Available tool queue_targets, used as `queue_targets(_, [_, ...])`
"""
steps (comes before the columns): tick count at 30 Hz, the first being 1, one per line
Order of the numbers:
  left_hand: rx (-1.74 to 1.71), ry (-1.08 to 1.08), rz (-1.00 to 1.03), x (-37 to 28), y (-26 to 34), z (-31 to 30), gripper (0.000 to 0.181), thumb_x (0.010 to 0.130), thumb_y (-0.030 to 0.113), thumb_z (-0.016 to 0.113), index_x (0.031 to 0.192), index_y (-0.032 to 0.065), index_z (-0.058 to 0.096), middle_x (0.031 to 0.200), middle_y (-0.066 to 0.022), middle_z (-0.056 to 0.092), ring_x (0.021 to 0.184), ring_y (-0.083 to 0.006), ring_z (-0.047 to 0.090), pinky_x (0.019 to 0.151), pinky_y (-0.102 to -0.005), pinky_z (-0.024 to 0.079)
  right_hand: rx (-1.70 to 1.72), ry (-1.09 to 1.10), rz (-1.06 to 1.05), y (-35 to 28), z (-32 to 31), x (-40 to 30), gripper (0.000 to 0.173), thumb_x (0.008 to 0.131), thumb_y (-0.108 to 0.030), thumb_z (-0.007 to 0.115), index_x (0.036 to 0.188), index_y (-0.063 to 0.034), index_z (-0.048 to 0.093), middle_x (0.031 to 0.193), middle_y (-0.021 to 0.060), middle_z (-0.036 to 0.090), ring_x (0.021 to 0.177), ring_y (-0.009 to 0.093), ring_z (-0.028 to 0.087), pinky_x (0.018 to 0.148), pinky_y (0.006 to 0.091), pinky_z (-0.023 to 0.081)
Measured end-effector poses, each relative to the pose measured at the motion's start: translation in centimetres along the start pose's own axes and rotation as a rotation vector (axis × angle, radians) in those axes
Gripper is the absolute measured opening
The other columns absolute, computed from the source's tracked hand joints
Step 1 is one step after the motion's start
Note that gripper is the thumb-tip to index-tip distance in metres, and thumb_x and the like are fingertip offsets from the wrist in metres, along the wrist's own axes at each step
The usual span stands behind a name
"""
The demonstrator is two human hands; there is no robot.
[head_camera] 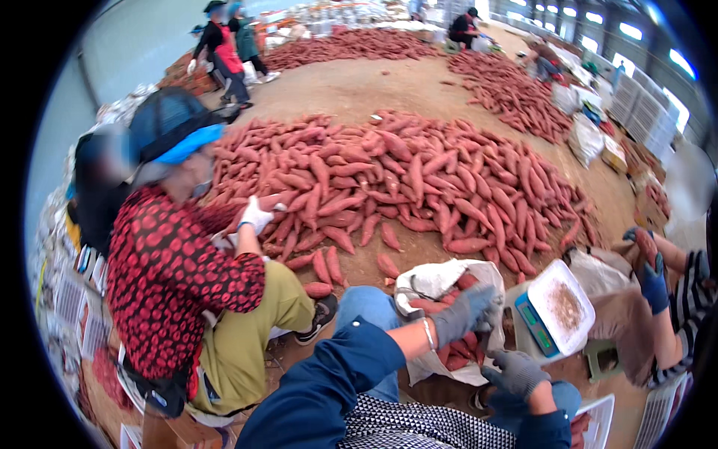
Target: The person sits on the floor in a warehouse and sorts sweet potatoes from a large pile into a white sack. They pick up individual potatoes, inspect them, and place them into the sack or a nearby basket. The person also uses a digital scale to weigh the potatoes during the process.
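Observation:
A white woven sack (418, 289) stands between my knees, its mouth wide, with several sweet potatoes (457, 362) inside. Over the mouth is my left hand (468, 315) in a grey glove. Motion blur covers its fingers, so whether it holds anything does not show. My right hand (519, 371), also in a grey glove, is at the sack's lower right rim. Its thumb and forefinger are apart with nothing visible between them. Just right of the sack is a digital scale (535, 325) bearing a white tray (583, 314) with brown crumbs of dirt.
A large heap of sweet potatoes (387, 174) spreads ahead on the floor. At left a seated person (179, 269) reaches a white-gloved hand (257, 216) into it. On the right, another person's gloved hands (655, 286) hold a sweet potato (646, 247). A white crate (603, 418) stands by my right leg.

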State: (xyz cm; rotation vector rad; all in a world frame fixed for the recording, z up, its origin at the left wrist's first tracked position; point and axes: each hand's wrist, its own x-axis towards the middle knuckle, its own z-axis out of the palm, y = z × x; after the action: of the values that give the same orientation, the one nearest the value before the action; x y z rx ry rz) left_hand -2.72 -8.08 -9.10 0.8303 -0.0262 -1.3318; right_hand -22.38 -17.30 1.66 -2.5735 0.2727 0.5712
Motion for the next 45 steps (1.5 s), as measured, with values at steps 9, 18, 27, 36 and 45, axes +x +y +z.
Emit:
queue_targets(9, [0.152,0.289,0.183,2.0,4.9,1.3,0.062,0.095,0.052,0.058,0.146,0.0192,0.042,0.147,-0.0077,0.041,0.134,-0.0277,0.04,0.106,-0.0508,0.038,-0.162,-0.148,0.031,0.5,0.9,3.7,0.046,0.093,-0.047,0.056,0.114,-0.0062,0.061,0.111,0.0208,0.068,0.106,0.039,0.063,0.092,0.0466,0.049])
queue_targets(18, [-0.152,0.43,0.7,0.6,10.2,1.4,0.044,0.096,0.049,0.058,0.129,0.0216,0.048,0.098,0.0002,0.052,0.084,-0.014,0.052,0.062,-0.0359,0.047,-0.18,-0.078,-0.023,0.1,1.8,2.7,0.045,0.092,-0.047,0.055,0.114,-0.0071,0.059,0.111,0.0202,0.067,0.108,0.038,0.062,0.094,0.0464,0.048])
queue_targets(27, [-0.084,0.529,0.57,-2.6,8.8,-2.6,0.038,0.095,0.042,0.062,0.126,0.0251,0.048,0.109,0.0011,0.052,0.094,-0.0225,0.056,0.077,-0.0407,0.05,-0.152,-0.123,0.047,0.0,1.5,2.6,0.05,0.09,-0.049,0.057,0.118,-0.008,0.063,0.11,0.0204,0.068,0.107,0.038,0.063,0.095,0.0443,0.048])
queue_targets(36, [-0.032,0.371,0.26,-1.1,4.6,-2.7,0.044,0.094,0.049,0.055,0.132,0.0258,0.055,0.131,0.0042,0.054,0.106,-0.0276,0.055,0.091,-0.0464,0.046,-0.144,-0.157,0.046,-0.9,1.2,3.2,0.052,0.091,-0.049,0.054,0.122,-0.0069,0.06,0.116,0.0216,0.067,0.112,0.039,0.062,0.097,0.0454,0.047])
queue_targets(45, [-0.013,0.367,0.205,-2.3,5.3,-2.0,0.039,0.097,0.032,0.061,0.133,0.021,0.051,0.127,-0.0024,0.056,0.103,-0.029,0.059,0.086,-0.0453,0.052,-0.134,-0.14,0.021,-1.2,1.0,2.6,0.045,0.092,-0.045,0.056,0.115,-0.0062,0.06,0.113,0.0215,0.067,0.11,0.039,0.062,0.094,0.0463,0.048])
